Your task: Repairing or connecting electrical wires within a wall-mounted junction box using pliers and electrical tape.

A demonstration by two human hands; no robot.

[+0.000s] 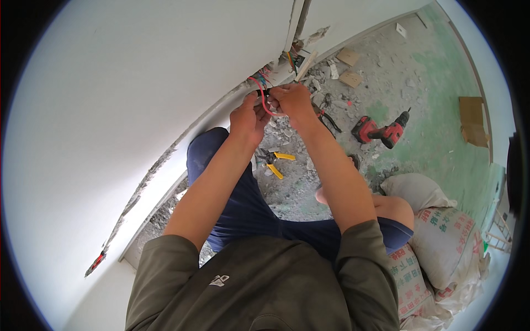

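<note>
Both my hands are at a broken hole low in the white wall, where several coloured wires (264, 76) come out. A red wire (255, 81) loops from the hole down between my hands. A short black piece (263, 92), perhaps tape or a sleeve, spans the fingertips of both hands. My left hand (248, 118) pinches its left end, with the other fingers curled beneath. From the other side my right hand (292, 102) closes its fingers at the right end. What lies inside the fingers is partly hidden. Cutters with yellow handles (279, 164) lie on the rubble below my hands.
Dark-handled pliers (329, 120) lie beside my right forearm. A red and black cordless drill (382, 130) rests farther right. Stuffed sacks (447, 243) are stacked at the right, with a cardboard box (472, 118) beyond. Rubble (287, 190) covers the floor along the chipped wall.
</note>
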